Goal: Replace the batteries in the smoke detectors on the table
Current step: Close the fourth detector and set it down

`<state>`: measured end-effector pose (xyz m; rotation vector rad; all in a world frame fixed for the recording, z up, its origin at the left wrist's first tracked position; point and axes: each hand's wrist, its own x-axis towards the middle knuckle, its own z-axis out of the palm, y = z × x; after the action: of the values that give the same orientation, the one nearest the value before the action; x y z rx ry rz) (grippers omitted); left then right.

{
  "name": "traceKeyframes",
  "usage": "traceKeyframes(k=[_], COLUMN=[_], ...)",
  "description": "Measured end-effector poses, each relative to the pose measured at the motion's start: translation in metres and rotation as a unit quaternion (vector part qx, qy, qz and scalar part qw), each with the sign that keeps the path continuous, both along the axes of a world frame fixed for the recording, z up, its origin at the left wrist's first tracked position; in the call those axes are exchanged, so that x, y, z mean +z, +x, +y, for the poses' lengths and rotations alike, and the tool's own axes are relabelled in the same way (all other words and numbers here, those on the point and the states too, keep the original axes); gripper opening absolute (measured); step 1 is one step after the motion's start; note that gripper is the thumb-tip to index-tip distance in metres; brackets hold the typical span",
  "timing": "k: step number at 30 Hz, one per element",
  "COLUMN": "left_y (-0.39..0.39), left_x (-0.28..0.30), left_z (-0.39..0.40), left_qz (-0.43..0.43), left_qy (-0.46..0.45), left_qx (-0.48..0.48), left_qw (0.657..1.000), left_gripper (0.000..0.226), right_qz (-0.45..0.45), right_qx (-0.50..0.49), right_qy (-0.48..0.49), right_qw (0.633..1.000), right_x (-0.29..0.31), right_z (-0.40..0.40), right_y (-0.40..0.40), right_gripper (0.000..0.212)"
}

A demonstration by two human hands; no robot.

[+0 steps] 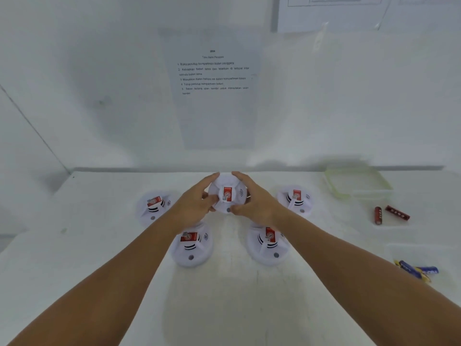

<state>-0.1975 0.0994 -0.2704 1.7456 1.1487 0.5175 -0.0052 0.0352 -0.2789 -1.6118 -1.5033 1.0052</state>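
Several white round smoke detectors with red labels lie on the white table (224,308). The middle back smoke detector (227,193) is gripped from both sides: my left hand (195,202) curls round its left edge and my right hand (252,199) round its right edge. The other detectors sit at back left (154,207), back right (296,199), front left (192,243) and front right (268,243). Two red batteries (391,214) lie at the right. Blue and yellow batteries (416,269) lie nearer the right front, partly hidden by my right forearm.
A clear lidded plastic container (359,182) stands at the back right by the wall. A printed instruction sheet (214,73) hangs on the white wall behind the table. The table's back edge meets the wall just past my hands.
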Motion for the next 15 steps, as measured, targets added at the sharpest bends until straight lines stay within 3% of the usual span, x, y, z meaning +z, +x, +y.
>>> traceKeyframes(k=[15], left_y=[0.002], left_x=[-0.017], left_z=[0.003], left_qz=[0.048], left_qy=[0.046], left_qx=[0.007], left_qw=[0.998], left_gripper=[0.057], right_qz=[-0.032], right_qx=[0.043], right_qy=[-0.007], right_qw=[0.999], right_x=[-0.011], right_z=[0.012], right_y=[0.01], right_gripper=[0.09])
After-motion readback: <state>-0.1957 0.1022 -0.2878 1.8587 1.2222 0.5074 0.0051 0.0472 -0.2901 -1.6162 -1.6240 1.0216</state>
